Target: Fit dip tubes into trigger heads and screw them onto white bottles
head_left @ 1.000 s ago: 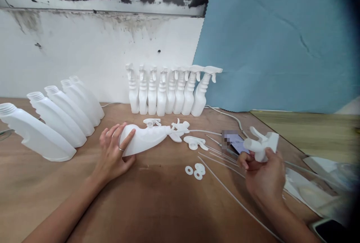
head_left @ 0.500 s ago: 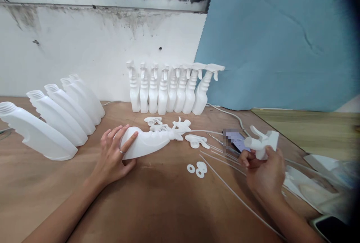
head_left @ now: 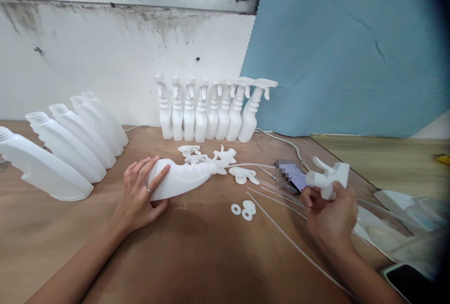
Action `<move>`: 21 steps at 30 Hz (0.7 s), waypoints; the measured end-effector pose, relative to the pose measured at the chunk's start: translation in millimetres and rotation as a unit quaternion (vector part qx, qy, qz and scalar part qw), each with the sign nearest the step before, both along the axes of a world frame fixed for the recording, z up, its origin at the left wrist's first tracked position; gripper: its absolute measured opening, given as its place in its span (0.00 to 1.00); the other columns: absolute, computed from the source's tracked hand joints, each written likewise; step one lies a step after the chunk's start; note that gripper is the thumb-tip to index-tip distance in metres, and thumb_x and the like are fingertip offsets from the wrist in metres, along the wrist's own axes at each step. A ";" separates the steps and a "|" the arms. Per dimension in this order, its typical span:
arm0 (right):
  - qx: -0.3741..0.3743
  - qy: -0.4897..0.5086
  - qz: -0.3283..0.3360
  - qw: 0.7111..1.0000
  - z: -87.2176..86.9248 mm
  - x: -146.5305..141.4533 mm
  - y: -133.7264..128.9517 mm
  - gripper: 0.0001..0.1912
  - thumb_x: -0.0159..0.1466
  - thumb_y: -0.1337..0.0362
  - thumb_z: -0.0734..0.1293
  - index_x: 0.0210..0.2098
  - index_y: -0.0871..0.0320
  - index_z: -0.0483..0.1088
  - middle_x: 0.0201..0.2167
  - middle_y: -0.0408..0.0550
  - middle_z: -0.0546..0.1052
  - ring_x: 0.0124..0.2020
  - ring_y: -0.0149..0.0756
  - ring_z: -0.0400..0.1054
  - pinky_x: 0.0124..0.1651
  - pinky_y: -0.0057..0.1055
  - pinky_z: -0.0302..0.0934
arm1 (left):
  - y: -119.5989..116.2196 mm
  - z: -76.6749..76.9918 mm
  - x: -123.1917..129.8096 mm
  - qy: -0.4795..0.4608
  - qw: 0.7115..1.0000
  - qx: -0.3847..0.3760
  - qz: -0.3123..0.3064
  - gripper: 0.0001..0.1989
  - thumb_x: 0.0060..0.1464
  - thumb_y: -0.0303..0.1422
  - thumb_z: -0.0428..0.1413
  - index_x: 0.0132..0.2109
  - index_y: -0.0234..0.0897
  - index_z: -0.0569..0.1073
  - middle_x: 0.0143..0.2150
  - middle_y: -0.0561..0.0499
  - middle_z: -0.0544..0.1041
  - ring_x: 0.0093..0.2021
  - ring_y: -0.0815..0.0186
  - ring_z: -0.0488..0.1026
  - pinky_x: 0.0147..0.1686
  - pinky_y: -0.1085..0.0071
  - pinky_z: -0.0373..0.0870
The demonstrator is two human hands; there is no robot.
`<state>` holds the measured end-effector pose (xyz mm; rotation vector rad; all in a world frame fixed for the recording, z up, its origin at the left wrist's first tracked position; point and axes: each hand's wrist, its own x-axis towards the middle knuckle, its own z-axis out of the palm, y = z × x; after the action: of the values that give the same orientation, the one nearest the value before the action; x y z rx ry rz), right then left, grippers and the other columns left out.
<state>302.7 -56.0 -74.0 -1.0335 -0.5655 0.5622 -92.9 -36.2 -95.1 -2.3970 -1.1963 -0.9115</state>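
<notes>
1. Barely moved since earlier frame, in head view.
2. Clasping lying bottle [head_left: 181, 182] with left hand [head_left: 140, 189], likely for steadiness, neck toward tabletop [head_left: 193, 257]'s right edge.
3. Pinching trigger head [head_left: 332, 177] in right hand [head_left: 332, 215] near that edge, with hands apart.

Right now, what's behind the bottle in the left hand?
Behind the bottle: loose trigger heads, then upright spray bottles. The bottle hides part of one head; tabletop directly beneath is covered.

There are eight sprayer bottles [head_left: 200, 123], five open bottles [head_left: 56, 172], one held bottle [head_left: 183, 181] and one held spray head [head_left: 328, 179].
</notes>
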 end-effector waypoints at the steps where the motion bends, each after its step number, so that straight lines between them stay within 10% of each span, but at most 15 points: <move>1: 0.002 -0.012 0.010 1.000 -1.5 -2.6 -0.9 0.12 0.48 0.61 0.67 0.29 0.55 0.60 0.19 0.33 0.67 0.11 0.26 0.56 0.11 0.21 0.48 | -0.7 0.1 1.0 0.001 1.000 0.001 -0.005 0.39 0.52 0.31 0.60 0.68 0.46 0.54 0.67 0.37 0.57 0.65 0.41 0.56 0.61 0.40 0.50; 13: -0.073 -0.101 0.373 0.919 -27.0 -57.3 -38.7 0.15 0.65 0.56 0.69 0.49 0.53 0.69 0.30 0.46 0.78 0.28 0.40 0.71 0.29 0.32 0.65 | -16.9 0.4 19.9 0.047 0.988 -0.021 -0.143 0.38 0.52 0.31 0.59 0.68 0.42 0.57 0.68 0.35 0.57 0.63 0.40 0.58 0.58 0.40 0.55; 21: -0.122 -0.201 0.378 0.896 -28.3 -55.8 -48.6 0.25 0.63 0.54 0.70 0.57 0.50 0.63 0.52 0.50 0.74 0.42 0.41 0.72 0.47 0.37 0.67 | -17.3 1.6 16.7 0.073 0.984 -0.018 -0.160 0.35 0.54 0.32 0.59 0.67 0.41 0.59 0.67 0.35 0.58 0.62 0.41 0.60 0.56 0.41 0.56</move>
<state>246.9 -104.5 -102.3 -1.1615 -1.3170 1.1357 -76.2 -53.5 -93.5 -2.6820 -0.7943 -0.7874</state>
